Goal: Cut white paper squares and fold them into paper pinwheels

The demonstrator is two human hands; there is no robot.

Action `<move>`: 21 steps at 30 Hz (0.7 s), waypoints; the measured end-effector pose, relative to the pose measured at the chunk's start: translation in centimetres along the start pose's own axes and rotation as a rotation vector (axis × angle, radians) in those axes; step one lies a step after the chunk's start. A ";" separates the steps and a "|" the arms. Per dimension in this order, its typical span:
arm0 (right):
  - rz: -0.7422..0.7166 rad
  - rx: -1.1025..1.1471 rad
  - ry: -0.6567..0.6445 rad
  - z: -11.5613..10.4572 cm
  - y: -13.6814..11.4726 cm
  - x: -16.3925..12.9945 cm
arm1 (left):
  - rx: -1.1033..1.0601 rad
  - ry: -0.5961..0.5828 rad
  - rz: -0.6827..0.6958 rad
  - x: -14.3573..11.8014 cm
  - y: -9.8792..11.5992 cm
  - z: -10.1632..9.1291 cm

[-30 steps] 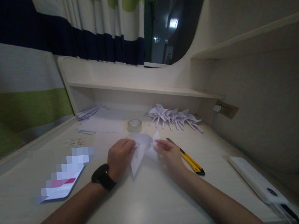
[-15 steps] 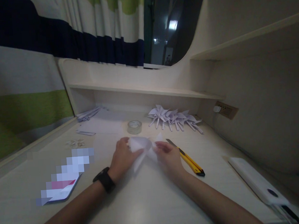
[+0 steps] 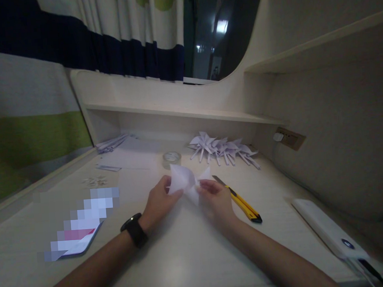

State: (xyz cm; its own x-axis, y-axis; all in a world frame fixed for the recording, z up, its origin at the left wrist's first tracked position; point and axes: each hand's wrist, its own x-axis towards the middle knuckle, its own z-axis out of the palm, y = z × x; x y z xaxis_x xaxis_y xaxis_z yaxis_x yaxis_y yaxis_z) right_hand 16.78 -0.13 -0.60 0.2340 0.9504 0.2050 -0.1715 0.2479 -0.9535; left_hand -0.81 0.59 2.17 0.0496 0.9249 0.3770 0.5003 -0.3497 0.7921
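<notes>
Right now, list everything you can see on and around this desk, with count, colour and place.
folded paper: one, white, held between both hands
utility knife: one, yellow and black, right of the hands
tape roll: one, clear, behind the paper
folded paper shapes: several, white, under the shelf
loose sheets: white, back left
power bank: one, white, far right
wristwatch: one, black, left wrist
left hand: gripping the paper
right hand: gripping the paper

Dim, grainy view with wide-angle bending at the edges and soft shadows.
</notes>
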 end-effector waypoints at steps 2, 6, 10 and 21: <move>0.022 0.029 -0.011 0.1 -0.1 -0.1 | -0.033 0.042 -0.029 0.1 0.0 0.0; 0.029 0.047 -0.029 0.2 -0.1 -0.3 | -0.033 0.072 -0.050 0.0 0.0 -0.2; 0.024 0.044 -0.039 0.2 -0.1 -0.4 | 0.013 0.053 0.015 -0.1 -0.5 -0.1; 0.050 0.028 -0.061 0.3 -0.3 -0.4 | -0.146 0.096 -0.039 0.5 -0.2 -0.1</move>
State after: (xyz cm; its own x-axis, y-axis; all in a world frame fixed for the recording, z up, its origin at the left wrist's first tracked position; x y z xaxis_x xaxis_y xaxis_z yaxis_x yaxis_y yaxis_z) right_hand 16.49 -0.57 -0.30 0.1657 0.9713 0.1708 -0.2088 0.2038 -0.9565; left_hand -1.02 1.12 2.26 -0.0535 0.9221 0.3832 0.3688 -0.3383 0.8658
